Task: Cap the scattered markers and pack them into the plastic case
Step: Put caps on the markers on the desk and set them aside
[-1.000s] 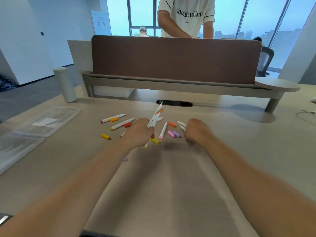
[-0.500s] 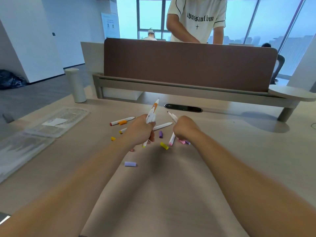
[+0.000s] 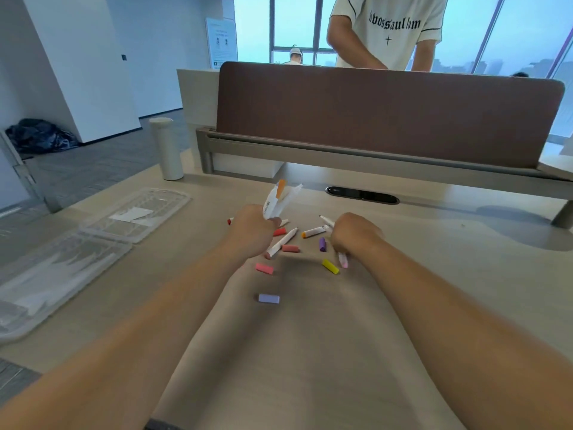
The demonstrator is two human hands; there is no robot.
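Note:
My left hand [image 3: 252, 229] grips a bunch of white markers [image 3: 277, 198] that stick up and away, one with an orange cap. My right hand [image 3: 355, 232] holds a white marker [image 3: 327, 221] whose bare tip points up-left and whose pink end shows below the fist. On the desk between the hands lie a white marker [image 3: 282, 242], an orange-tipped marker [image 3: 313, 232], and loose caps: red [image 3: 279, 232], two pink [image 3: 290, 248], purple [image 3: 322, 244], yellow [image 3: 330, 266] and lilac [image 3: 268, 298]. The clear plastic case [image 3: 93, 234] lies open at the left.
A white cylindrical bottle [image 3: 166, 148] stands at the back left. A brown desk divider [image 3: 387, 116] runs across the far edge, with a person standing behind it. A black cable slot [image 3: 362, 194] sits beyond the markers.
The view shifted, and both hands drew slightly apart. My right hand moved right with its marker. The loose caps and markers lie more spread out between the hands.

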